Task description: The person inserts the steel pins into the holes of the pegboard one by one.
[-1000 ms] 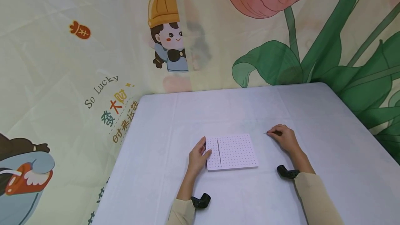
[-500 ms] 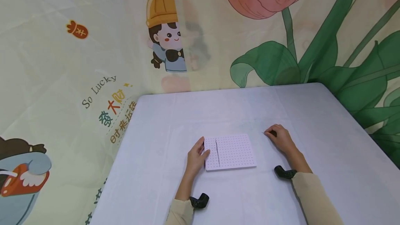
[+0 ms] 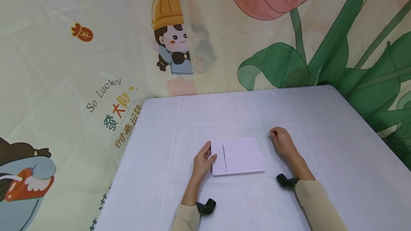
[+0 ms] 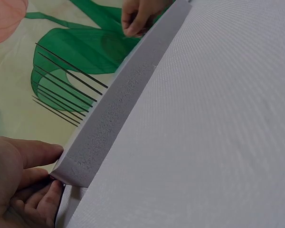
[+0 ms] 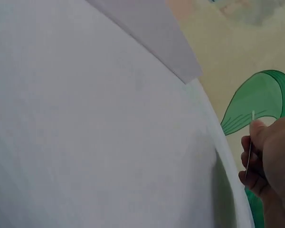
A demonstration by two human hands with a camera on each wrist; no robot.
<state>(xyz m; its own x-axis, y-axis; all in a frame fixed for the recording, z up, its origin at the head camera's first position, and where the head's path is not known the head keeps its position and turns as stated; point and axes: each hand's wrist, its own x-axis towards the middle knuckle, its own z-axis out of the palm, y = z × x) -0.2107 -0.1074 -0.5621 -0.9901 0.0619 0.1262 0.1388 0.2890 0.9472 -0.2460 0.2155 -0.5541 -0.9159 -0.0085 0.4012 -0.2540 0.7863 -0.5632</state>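
A white board (image 3: 244, 156) with rows of small holes lies on the table. My left hand (image 3: 201, 159) holds it at its left edge, thumb over the top and fingers at the side, as the left wrist view shows at the corner. Several thin dark metal pins (image 4: 71, 65) stand in a row out of the board; from above they show as one dark line. Beyond the board's right far corner, apart from it, is my right hand (image 3: 283, 143). In the right wrist view it pinches a thin metal pin (image 5: 253, 115), mostly covered by the fingers.
A white cloth covers the table (image 3: 192, 117), whose far edge meets a printed fabric backdrop (image 3: 218, 27). Black wrist cameras sit on both wrists, the left one (image 3: 206, 206) just in front of the board and the right one (image 3: 287, 181) close to the tabletop.
My right hand has shifted slightly left and turned, so the pin tip that pointed left no longer shows in the head view. The left hand and the board stay in place.
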